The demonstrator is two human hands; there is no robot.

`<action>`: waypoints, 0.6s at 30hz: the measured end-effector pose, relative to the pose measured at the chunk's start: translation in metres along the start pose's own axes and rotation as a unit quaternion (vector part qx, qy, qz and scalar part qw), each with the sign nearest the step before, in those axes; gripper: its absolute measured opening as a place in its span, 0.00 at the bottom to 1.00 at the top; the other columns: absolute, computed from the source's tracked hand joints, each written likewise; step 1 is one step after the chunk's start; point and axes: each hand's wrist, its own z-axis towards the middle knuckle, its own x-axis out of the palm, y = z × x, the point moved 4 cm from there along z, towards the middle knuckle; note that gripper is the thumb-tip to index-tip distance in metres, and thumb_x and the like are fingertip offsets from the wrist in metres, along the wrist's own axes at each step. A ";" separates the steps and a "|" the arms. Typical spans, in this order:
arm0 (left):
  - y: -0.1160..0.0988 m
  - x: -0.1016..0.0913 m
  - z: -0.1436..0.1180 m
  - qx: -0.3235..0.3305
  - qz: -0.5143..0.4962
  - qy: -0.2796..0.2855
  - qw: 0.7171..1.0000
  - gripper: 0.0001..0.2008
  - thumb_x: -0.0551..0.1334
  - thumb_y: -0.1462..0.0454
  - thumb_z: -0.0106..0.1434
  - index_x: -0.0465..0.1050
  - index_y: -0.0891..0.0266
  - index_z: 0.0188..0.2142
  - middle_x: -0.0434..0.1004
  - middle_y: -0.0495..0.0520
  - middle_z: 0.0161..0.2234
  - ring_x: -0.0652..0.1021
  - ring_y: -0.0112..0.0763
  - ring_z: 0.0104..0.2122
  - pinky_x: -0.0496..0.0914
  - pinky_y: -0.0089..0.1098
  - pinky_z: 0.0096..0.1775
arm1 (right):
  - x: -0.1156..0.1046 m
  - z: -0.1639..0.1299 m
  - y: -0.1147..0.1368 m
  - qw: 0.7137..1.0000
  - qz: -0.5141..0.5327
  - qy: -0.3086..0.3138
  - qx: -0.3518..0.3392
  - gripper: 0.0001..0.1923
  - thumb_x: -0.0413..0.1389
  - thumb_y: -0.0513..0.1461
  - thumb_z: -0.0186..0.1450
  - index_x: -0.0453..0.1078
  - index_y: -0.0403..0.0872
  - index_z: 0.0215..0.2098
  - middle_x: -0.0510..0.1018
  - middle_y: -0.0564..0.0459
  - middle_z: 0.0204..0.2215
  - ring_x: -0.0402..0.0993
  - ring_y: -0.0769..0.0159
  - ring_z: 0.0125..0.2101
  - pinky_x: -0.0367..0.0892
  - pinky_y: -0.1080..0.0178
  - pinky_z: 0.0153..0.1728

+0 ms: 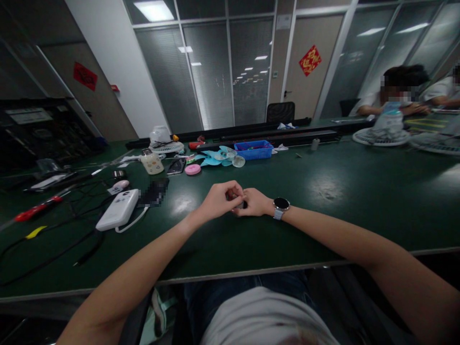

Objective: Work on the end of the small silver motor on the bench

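- My left hand (218, 200) and right hand (256, 202) meet at the table's (323, 201) middle, just above its green surface, fingertips touching
- Small dark part (244, 204) sits pinched between both sets of fingers, right at the junction; too small to tell its long axis
- Left fingers curled shut over it from the left; right fingers closed on it from the right; both equally near
- Both forearms angle inward from the near edge; watch (281, 206) on right wrist faces up
- White power bank (119, 210) lies well left; blue tray (253, 149) far ahead
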 end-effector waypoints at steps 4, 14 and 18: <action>0.001 0.001 0.000 0.003 -0.002 -0.003 1.000 0.02 0.63 0.67 0.59 0.73 0.62 0.33 0.74 0.46 0.26 0.71 0.24 0.24 0.63 0.24 0.27 | 0.000 0.000 -0.001 1.000 0.003 -0.002 0.002 0.18 0.56 0.49 0.63 0.72 0.42 0.26 0.74 0.52 0.22 0.67 0.67 0.25 0.52 0.65 0.27; 0.003 0.002 0.000 0.003 0.007 0.001 1.000 0.02 0.62 0.67 0.58 0.73 0.63 0.33 0.73 0.46 0.26 0.70 0.24 0.24 0.63 0.24 0.27 | -0.001 0.000 0.000 1.000 0.013 -0.007 0.000 0.18 0.57 0.49 0.63 0.71 0.43 0.26 0.73 0.53 0.22 0.67 0.67 0.25 0.53 0.66 0.27; 0.002 0.002 0.000 0.006 0.010 0.001 1.000 0.03 0.62 0.67 0.59 0.73 0.63 0.34 0.74 0.46 0.26 0.71 0.24 0.24 0.63 0.25 0.28 | -0.002 0.000 0.001 1.000 0.016 -0.008 -0.001 0.18 0.57 0.49 0.63 0.71 0.43 0.26 0.73 0.53 0.22 0.67 0.67 0.25 0.53 0.66 0.27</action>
